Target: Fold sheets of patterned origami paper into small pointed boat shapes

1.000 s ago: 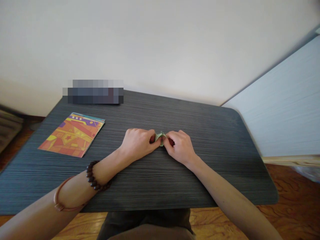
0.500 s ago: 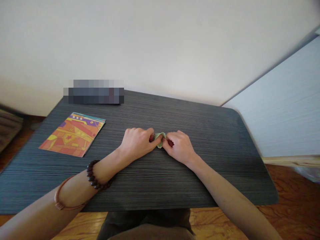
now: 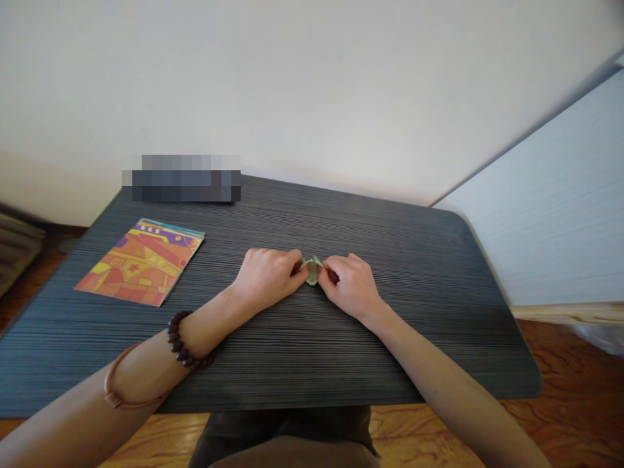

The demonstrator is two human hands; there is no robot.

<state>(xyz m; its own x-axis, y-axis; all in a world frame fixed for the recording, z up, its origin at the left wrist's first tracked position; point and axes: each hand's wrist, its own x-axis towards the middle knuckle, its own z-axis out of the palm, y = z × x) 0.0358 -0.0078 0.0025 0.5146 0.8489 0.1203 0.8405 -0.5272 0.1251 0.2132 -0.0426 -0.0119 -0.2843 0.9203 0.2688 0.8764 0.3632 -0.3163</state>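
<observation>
A small folded piece of pale green paper (image 3: pixel 312 268) lies on the dark ribbed table (image 3: pixel 302 351) near its middle. My left hand (image 3: pixel 268 278) pinches the paper's left side with curled fingers. My right hand (image 3: pixel 351 286) pinches its right side the same way. Both hands rest on the tabletop and hide most of the paper. My left forearm wears a dark bead bracelet (image 3: pixel 182 344) and a thin reddish bangle (image 3: pixel 121 390).
A colourful orange-patterned sheet stack (image 3: pixel 141 262) lies at the table's left. A blurred-out dark object (image 3: pixel 181 179) sits at the far left edge by the wall. A pale panel (image 3: pixel 550 214) stands right of the table. Wooden floor shows below.
My fingers have shifted slightly on the green paper, which looks a little more folded and narrower. Both hands stay in the same place.
</observation>
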